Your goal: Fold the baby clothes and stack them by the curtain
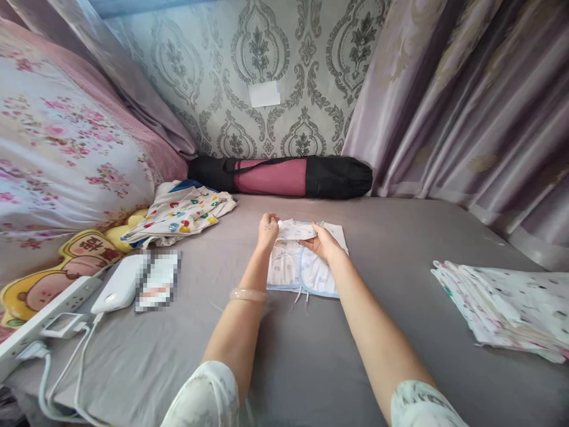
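A small white baby shirt [283, 270] with a faint print, blue trim and thin white ties lies on the grey bed sheet in front of me. Its far part is folded over toward me in a band. My left hand [268, 231] is closed on the left end of that band, its fingertips partly hidden. At the other end, my right hand [324, 242] pinches the fold, thumb on top and fingers underneath. The ties hang out at the shirt's near edge.
Folded printed cloths [511, 302] lie at the right. To the left are a rumpled patterned garment [186, 210], a white power bank [121, 281], a blurred-out packet [157, 281] and a power strip [48, 323] with cables. A black and pink rolled bag [271, 178] lies along the wall.
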